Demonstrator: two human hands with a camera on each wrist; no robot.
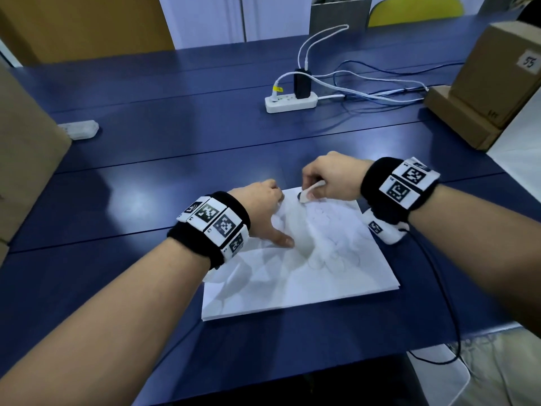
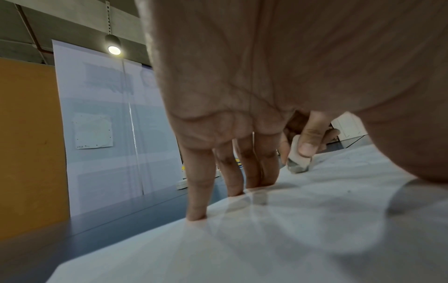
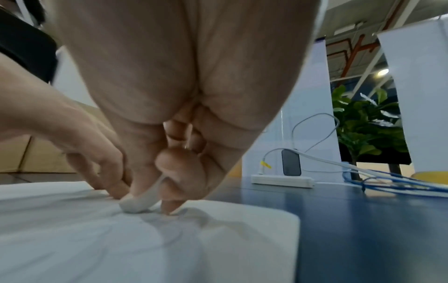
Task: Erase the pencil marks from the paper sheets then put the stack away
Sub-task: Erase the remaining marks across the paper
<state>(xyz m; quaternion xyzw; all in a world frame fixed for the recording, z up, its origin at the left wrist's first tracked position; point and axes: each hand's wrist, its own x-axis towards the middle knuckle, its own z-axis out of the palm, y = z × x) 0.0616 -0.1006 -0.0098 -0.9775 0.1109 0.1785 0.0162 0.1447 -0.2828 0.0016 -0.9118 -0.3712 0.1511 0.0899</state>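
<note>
pinching a white eraser (image 1: 307, 192), the right hand (image 1: 330, 178) rubs the paper stack (image 1: 292, 268) mid-frame. left hand (image 1: 263, 210) presses it with straight fingers.

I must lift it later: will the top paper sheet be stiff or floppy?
Probably floppy: the top sheet already shows creases and buckles beside the left hand pressing it. Likely light and easily torn, so the eraser could wrinkle it further.
</note>
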